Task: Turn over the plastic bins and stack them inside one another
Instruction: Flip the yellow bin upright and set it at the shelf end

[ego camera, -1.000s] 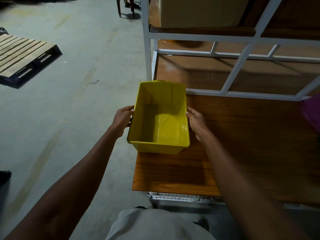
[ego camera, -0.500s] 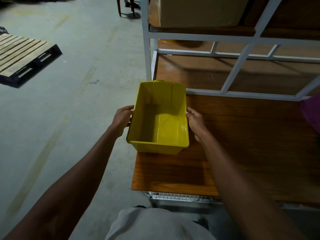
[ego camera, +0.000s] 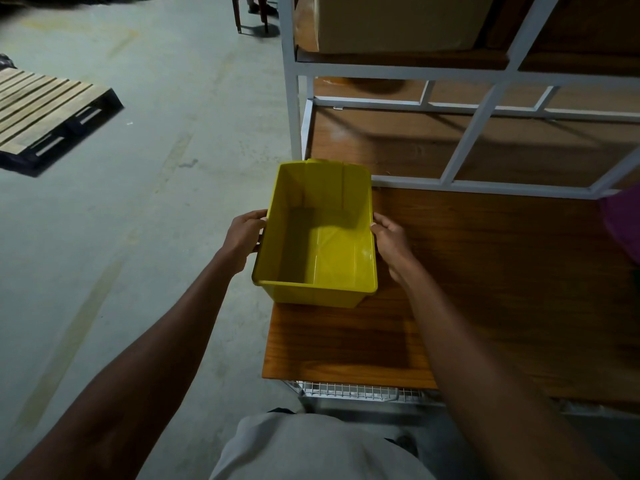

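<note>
While hands grip yellow bin, table corner

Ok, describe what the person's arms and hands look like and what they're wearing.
Both forearms are bare from the frame edge down to the wrists: no sleeves, gloves, watch or bands visible. The left hand and right hand are bare too, with no rings that can be seen on the fingers. A light grey garment covers the torso at the bottom of the view.

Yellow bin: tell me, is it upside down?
No, the yellow bin sits open side up, its bare inside floor showing between both hands.
</note>
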{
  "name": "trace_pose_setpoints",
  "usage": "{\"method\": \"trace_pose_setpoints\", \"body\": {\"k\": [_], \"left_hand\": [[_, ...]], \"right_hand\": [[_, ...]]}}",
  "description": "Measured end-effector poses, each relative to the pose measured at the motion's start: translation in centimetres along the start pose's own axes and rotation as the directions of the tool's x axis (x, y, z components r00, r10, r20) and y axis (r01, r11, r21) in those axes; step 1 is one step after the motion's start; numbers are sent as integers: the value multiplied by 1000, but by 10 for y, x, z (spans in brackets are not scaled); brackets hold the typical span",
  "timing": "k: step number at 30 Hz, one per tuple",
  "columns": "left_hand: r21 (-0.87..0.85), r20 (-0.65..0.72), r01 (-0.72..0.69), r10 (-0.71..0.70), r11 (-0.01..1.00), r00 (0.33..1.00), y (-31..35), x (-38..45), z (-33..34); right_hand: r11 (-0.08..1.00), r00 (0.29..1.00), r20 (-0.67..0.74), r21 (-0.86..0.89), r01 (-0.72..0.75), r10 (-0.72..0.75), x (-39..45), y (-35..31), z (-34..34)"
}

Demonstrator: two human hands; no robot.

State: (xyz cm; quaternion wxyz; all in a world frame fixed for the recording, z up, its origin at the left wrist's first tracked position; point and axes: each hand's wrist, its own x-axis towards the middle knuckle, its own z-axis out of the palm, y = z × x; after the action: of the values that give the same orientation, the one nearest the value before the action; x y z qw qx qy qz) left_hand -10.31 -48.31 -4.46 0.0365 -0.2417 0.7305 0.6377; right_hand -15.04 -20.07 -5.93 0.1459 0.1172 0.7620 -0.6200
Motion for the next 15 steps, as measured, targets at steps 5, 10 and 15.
{"method": "trace_pose_setpoints", "body": {"k": [5, 10, 15], "left_hand": [[44, -35, -26, 28, 999, 999, -3, 2, -2], [221, -241, -235, 287, 947, 927, 5, -8, 6], [222, -163, -441, 479, 870, 863, 32, -37, 43]], "right_hand": [[1000, 1000, 3, -22, 13, -13, -2, -1, -2], [996, 998, -4, -69, 63, -64, -18, -2, -16], [991, 990, -74, -73, 116, -121, -49, -4, -51]]}}
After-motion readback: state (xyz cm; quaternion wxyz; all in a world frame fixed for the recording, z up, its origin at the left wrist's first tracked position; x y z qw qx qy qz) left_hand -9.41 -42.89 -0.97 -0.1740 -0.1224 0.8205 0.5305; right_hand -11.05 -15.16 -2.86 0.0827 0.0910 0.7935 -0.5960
